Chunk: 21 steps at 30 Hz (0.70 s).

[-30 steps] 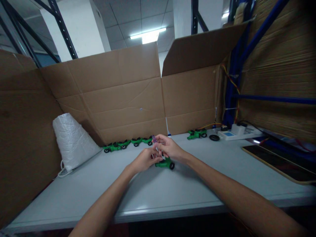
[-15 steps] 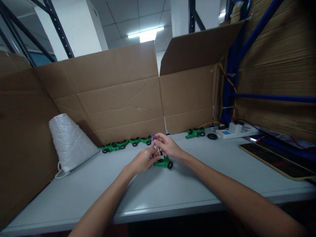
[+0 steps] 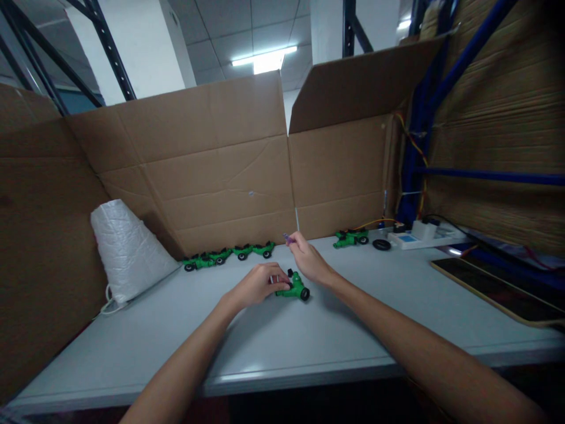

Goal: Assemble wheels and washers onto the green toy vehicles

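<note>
Center of the frame: left hand [image 3: 260, 285] palm down, fingers bent and pinched on the left end of a green toy vehicle [image 3: 297, 286], on or just above the desk [image 3: 247, 353]. Above and to the right: right hand [image 3: 311, 262] raised apart from it, fingers curled around a purple tool [image 3: 288, 238], mostly hidden. Forearms [image 3: 196, 347] slanting inward from lower left and lower right. Behind, left of center: row of green toys [image 3: 203, 261]; right of center: black ring [image 3: 382, 245].

No lettering you can read here: the blue label [image 3: 406, 238] on your power strip [image 3: 448, 237], table's [image 3: 176, 353] far right, stays illegible.
</note>
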Each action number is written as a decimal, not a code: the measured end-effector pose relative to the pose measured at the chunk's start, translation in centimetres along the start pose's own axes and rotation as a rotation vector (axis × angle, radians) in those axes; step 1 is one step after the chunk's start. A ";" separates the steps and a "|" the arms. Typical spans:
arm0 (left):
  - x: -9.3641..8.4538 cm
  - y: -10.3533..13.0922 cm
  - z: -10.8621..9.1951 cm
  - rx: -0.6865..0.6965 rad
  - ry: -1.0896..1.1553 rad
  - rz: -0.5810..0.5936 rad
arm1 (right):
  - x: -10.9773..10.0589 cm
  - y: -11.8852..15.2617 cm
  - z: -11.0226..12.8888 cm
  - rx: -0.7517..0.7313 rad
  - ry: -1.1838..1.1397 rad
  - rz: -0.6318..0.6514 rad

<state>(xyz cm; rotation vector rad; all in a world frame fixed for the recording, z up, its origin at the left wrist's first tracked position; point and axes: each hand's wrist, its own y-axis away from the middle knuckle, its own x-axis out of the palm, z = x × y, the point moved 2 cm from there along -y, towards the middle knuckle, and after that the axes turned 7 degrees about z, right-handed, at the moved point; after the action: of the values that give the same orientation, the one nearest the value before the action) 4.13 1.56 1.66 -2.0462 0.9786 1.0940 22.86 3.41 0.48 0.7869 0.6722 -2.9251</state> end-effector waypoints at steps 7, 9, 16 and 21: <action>-0.2 0.0 0.1 -0.016 -0.043 -0.051 | 0.4 0.9 -0.1 0.112 0.599 0.238; -0.2 0.0 0.0 -0.018 -0.059 -0.070 | 0.5 1.0 -0.2 0.095 0.629 0.300; 0.0 0.2 0.0 -0.050 -0.122 -0.062 | 1.1 1.3 -1.0 0.090 0.715 0.375; 0.1 0.3 -0.2 -0.046 -0.149 -0.058 | 1.1 1.3 -0.8 0.073 0.718 0.381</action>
<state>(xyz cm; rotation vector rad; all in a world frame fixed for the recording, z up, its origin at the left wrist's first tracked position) 3.99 1.19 1.63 -1.9843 0.8217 1.2288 22.49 2.61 -1.20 1.7730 0.3688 -2.2977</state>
